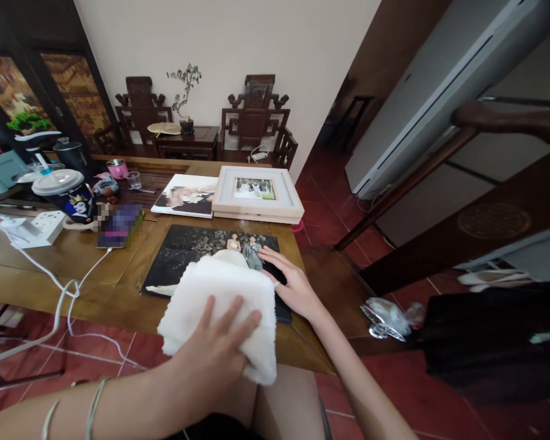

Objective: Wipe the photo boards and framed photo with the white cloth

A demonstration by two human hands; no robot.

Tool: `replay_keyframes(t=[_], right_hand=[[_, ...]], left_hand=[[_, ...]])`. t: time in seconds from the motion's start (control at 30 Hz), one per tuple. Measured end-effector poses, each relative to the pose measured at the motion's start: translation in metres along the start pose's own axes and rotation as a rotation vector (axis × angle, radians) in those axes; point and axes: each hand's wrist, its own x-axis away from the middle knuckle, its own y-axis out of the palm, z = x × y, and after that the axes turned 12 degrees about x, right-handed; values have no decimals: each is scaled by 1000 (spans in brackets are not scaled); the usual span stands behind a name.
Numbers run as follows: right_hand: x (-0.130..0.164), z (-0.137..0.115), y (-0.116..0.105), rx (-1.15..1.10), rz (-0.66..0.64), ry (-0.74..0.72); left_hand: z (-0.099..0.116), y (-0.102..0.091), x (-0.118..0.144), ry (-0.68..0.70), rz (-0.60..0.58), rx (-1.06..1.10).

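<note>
- Two hands of yours are on the worktop (41,269), both at the dark photo print (197,253) lying flat near the front edge.
- Your left hand (215,357) presses a folded white cloth (222,299) down onto the near part of the print; fingers (231,318) spread open and flat on top of the cloth, not curled round it.
- Your right hand (291,284) lies palm down on the print's right edge, fingers stretched out and open, tips near the two figures in the picture, just beside the cloth.
- The cloth covers the print's lower middle and overhangs the worktop's front edge.
- Behind the print: a pale framed photo (256,194) lying flat, touching a second unframed print (186,195) on its left.
- Left side of the worktop: a lidded cup (66,192), a white power strip (36,227) with a white cable (66,287) trailing off the edge, a phone (119,227), a pink cup (118,168), a small glass (134,179).
- Far back: two carved wooden chairs (254,116) with a small potted plant (186,91) between them.
</note>
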Motion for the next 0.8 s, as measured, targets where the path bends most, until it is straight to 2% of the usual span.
replay_keyframes(t=[0.1,0.27,0.37,0.43,0.53,0.7,0.8], right_hand=[[1,1,0,-18,-3,1],[2,3,1,-99,75,107],[3,1,1,-237,97,175],[3,1,1,-299,131,226],[3,2,3,-338,145,274],[3,6,5,-396,124,236],[2,5,3,-273,161,151]], left_hand=[[-14,-7,-6,-18,-11,25],[-57,-21,-47,-113,78,54],[-62,-19,-67,-87,107,35],[-51,-15,-73,-66,120,-7],[-21,-6,-68,-26,124,-60],[27,16,-35,45,174,-146],[35,19,-13,81,195,-169]])
